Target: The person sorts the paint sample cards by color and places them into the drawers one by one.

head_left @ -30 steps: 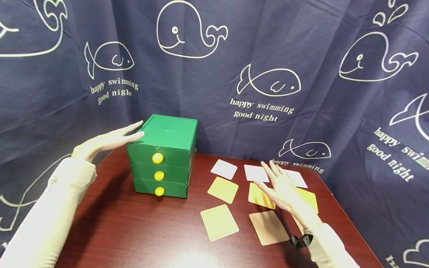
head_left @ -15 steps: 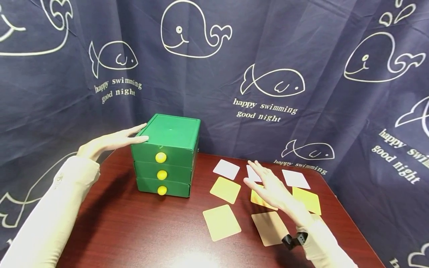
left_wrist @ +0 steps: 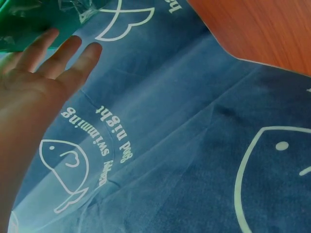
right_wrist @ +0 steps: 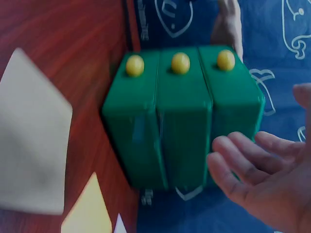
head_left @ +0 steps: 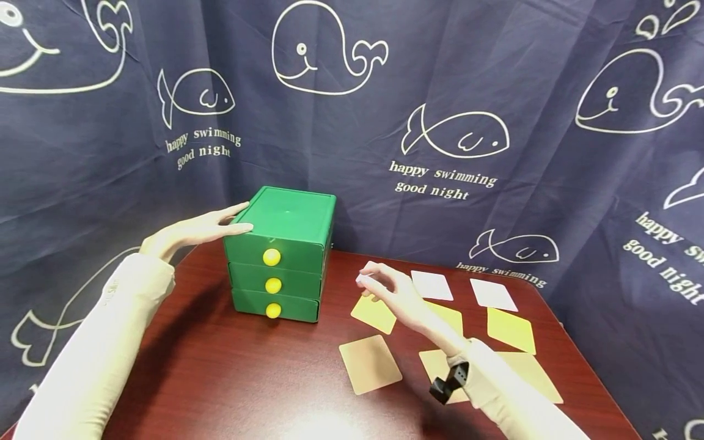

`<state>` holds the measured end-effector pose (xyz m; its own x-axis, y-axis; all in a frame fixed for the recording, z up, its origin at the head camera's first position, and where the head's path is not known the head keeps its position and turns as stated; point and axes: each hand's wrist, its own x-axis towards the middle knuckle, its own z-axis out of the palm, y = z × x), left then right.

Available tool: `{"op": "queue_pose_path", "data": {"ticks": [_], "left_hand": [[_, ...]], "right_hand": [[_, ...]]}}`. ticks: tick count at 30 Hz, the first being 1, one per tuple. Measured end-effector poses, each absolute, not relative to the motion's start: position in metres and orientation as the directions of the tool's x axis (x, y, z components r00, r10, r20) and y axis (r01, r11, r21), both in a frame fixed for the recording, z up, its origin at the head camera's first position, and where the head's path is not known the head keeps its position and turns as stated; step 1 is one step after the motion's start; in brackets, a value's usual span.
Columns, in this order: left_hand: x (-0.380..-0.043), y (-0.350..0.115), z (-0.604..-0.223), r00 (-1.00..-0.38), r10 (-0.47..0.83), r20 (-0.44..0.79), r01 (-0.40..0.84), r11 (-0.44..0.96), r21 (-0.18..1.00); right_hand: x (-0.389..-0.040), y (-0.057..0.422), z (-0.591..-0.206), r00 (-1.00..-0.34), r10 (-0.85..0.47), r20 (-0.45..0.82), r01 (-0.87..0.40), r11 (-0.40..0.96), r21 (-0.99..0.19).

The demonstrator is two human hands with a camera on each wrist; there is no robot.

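Note:
A green three-drawer box (head_left: 288, 214) with yellow ball knobs (head_left: 271, 257) stands on the left part of the table. My left hand (head_left: 203, 229) rests on its upper left edge, thumb over the top and fingers along the side. My right hand (head_left: 393, 296) hovers over the left column of square cards, fingers loosely bent. It covers most of a white card there and part of a yellow card (head_left: 374, 313). In the right wrist view, nothing shows in the right hand (right_wrist: 272, 179), and all three drawers look closed.
More cards lie in rows: white cards (head_left: 493, 294) at the back, yellow cards (head_left: 511, 330) in the middle, tan cards (head_left: 371, 364) in front. A dark blue curtain (head_left: 352, 140) with whale and fish drawings hangs close behind the reddish-brown table (head_left: 264, 379).
My right hand has swept left from above the middle and right cards to above the left column, its fingers bending more. The left hand has stayed on the box while the head view turned slightly left.

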<state>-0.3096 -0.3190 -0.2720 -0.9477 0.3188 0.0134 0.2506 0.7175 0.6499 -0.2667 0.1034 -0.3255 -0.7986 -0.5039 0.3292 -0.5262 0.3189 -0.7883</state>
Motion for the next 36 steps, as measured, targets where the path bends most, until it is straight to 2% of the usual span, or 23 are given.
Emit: {"op": "queue_pose_path", "data": {"ticks": [5, 12, 15, 18, 22, 25, 36], "left_hand": [[-0.311, -0.319, -0.273, -0.949, 0.314, 0.018, 0.246, 0.706, 0.665], [-0.312, -0.318, -0.274, -0.950, 0.312, 0.008, 0.234, 0.697, 0.677], [-0.313, -0.318, -0.274, -0.951, 0.308, 0.008, 0.230, 0.692, 0.684], [-0.314, -0.317, -0.275, -0.949, 0.315, 0.012, 0.237, 0.690, 0.684], [-0.314, -0.318, -0.276, -0.949, 0.315, 0.011, 0.236, 0.686, 0.688], [-0.314, -0.319, -0.276, -0.950, 0.311, 0.010, 0.231, 0.684, 0.691], [-0.316, -0.319, -0.277, -0.951, 0.308, 0.006, 0.222, 0.674, 0.704]], "right_hand": [[-0.267, 0.074, -0.317, -0.789, -0.559, 0.257, -0.381, 0.117, -0.917], [-0.268, 0.036, -0.319, -0.728, -0.679, 0.092, -0.124, -0.001, -0.992], [-0.269, 0.017, -0.325, -0.731, -0.681, 0.041, -0.032, -0.025, -0.999], [-0.267, -0.002, -0.332, -0.769, -0.638, 0.051, -0.064, -0.004, -0.998], [-0.261, -0.026, -0.339, -0.806, -0.569, 0.162, -0.275, 0.118, -0.954], [-0.257, -0.041, -0.341, -0.818, -0.535, 0.211, -0.349, 0.172, -0.921], [-0.264, -0.073, -0.337, -0.912, -0.397, 0.106, -0.165, 0.118, -0.979]]}}
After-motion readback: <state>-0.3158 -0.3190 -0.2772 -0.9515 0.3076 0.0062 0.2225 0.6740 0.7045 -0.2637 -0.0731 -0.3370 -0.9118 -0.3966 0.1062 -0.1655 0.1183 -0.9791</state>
